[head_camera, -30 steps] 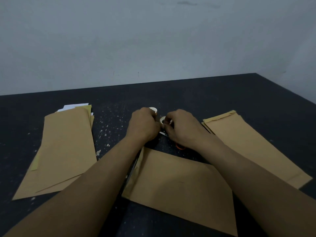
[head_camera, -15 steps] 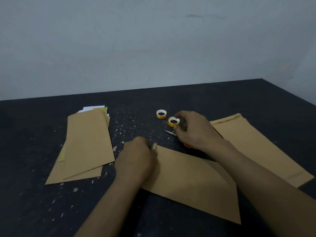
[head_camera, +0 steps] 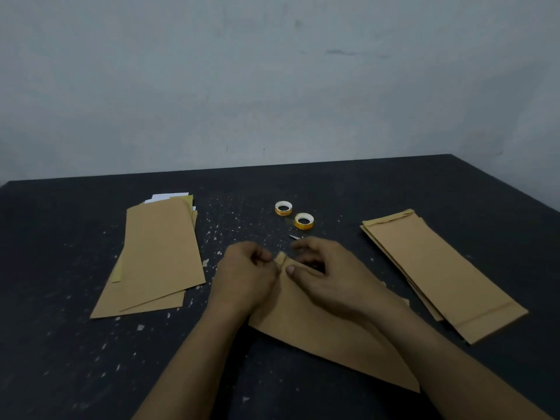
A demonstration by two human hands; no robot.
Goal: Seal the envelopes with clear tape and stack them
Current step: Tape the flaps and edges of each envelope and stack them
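Tape lies released; right hand has joined left hand on the envelope: left pinches its flap, right thumb presses, fingers loose. Sealing looks underway.

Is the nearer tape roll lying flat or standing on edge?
Lying flat: the nearer tape roll shows its round hole facing up, on the table.

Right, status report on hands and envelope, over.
Left hand pinches the flap of the middle brown paper envelope. Right hand: thumb presses it. Two yellow tape rolls lie beyond, clear of both.
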